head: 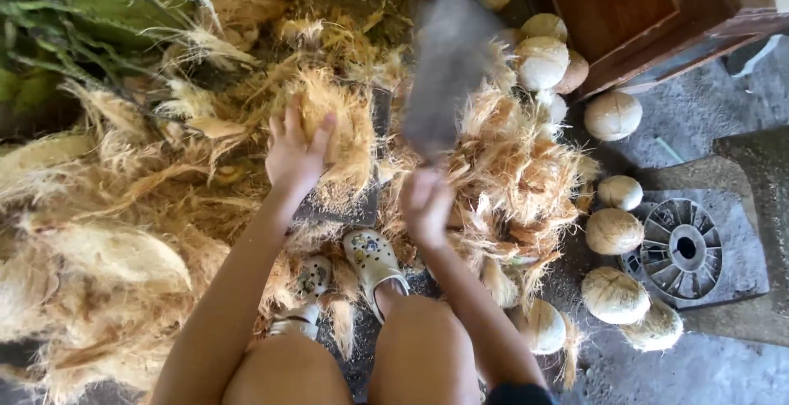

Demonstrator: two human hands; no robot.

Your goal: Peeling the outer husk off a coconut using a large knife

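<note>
The person sits low over a heap of coconut husk (123,232), bare knees and pale clogs (374,261) at the bottom of the view. The left hand (296,152) lies spread on a fibrous, half-stripped coconut (341,126), fingers apart and thumb hooked over its right side, pinning it down rather than closing round it. The coconut sits just ahead of the feet, in the middle of the loose fibre.

The right hand (426,204) is closed into a fist round the handle of a broad blade (448,64), which rises from the fist toward the top of the view. The blade is a grey smear, so I take it for a cleaver or machete but cannot tell which. It stands just to the right of the held coconut, apart from it.

Off to the right, husked coconuts (612,231) lie scattered on the grey floor, some beside a round metal casting with spokes (682,249) on a dark slab. A brown wooden box (633,11) stands at the upper right, with more pale nuts against it. Green fronds (57,19) fill the upper left corner.
</note>
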